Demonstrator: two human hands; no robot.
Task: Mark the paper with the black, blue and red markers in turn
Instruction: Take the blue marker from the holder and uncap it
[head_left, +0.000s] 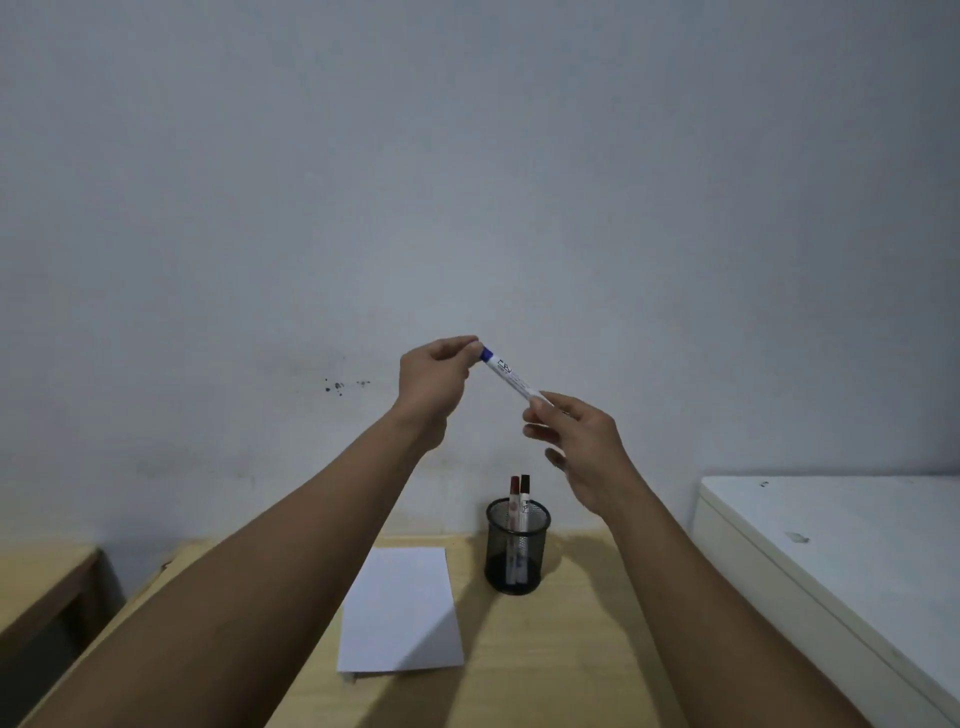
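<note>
**Blue marker held up between both hands**

Both hands raised well above the worktop (571, 649), in front of the wall (467, 156); blue marker (511, 378) slants btwn them, blue end up-left, white barrel running down-right. Left hand (434, 382) has its grip pinched shut on the blue end, thumb & fingertips (470, 343) meeting right at the cap; right hand (582, 447) grips the lower end of the barrel w/ thumb & forefinger, other fingers loose & spread below. Can't tell if the cap is on tight or partly pulled.

Paper (402, 613) lies flat on the wooden worktop, near-centre, btwn the two forearms; looks blank, a shadow crossing its right part; nobody touching it. Just right of its far corner stands a black mesh pen cup (517, 545), upright; 2 markers in it, side by side & upright: red marker (514, 491) on the left, black marker (525, 488) on the right, dark caps poking above the rim; cap colours hard to tell apart in the dim light.

White cabinet (841, 545) at far right, beside the worktop; a second wooden surface (41, 582) at left edge, apart from the main one.
</note>
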